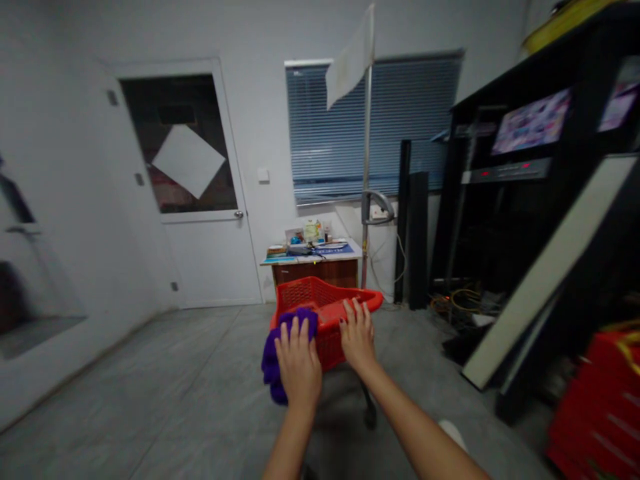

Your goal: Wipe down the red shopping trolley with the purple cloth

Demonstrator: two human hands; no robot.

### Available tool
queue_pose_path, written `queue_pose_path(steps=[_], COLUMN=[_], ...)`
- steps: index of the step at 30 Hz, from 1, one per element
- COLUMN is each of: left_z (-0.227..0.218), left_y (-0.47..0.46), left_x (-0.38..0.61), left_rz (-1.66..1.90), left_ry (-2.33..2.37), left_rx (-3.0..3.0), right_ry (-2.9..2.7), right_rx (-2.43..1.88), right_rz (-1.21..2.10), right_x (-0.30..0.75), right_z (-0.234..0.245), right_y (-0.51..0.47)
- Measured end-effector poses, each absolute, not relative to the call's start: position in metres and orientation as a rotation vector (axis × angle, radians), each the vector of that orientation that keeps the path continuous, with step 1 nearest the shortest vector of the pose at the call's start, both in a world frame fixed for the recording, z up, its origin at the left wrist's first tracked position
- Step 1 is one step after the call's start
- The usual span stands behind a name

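Basket (331, 345) of bright red plastic, in the middle of my view, before a small table (325, 271).
Its walls have many small holes. A purple cloth (273, 363) lies against the near left side; the left hand (300, 363) rests upon it, fingers slightly apart, and I cannot tell if it grips. The right hand (358, 333), loosely open, touches the rim with its fingers.

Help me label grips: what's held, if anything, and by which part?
Left hand lies over the purple cloth's right side, right hand on the red basket's rim; gripping cannot be told.
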State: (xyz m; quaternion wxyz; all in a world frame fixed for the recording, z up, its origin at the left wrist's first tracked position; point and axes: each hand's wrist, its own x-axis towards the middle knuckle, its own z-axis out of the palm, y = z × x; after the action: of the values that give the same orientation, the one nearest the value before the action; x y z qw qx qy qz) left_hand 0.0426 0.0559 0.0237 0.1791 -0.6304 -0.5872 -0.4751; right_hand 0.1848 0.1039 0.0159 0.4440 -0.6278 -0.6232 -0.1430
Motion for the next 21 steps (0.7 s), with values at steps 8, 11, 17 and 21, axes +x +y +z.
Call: queue_pose_path(steps=[8,11,17,21], left_z=[0.038,0.042,0.048,0.051], left_y=[0.063,0.074,0.081,0.083], left_x=[0.004,-0.025,0.008,0.012], left_rz=[-1.103,-1.157,-1.117,-1.002], left_ry=[-1.679,-1.813,-1.792,-1.616], left_rx=[-1.852,-1.744,-1.845,-2.046], right_ry=[-1.787,-1.786,-1.732,-1.767], right_rx=[-1.501,-1.493,-1.490,-1.481], right_rz=[-0.476,-0.439,-0.369,-0.345], right_x=[0.207,0.202,0.168,0.168], right_z=[0.037,0.034,0.031,0.035], right_y=[0.100,0.103,0.095,0.088])
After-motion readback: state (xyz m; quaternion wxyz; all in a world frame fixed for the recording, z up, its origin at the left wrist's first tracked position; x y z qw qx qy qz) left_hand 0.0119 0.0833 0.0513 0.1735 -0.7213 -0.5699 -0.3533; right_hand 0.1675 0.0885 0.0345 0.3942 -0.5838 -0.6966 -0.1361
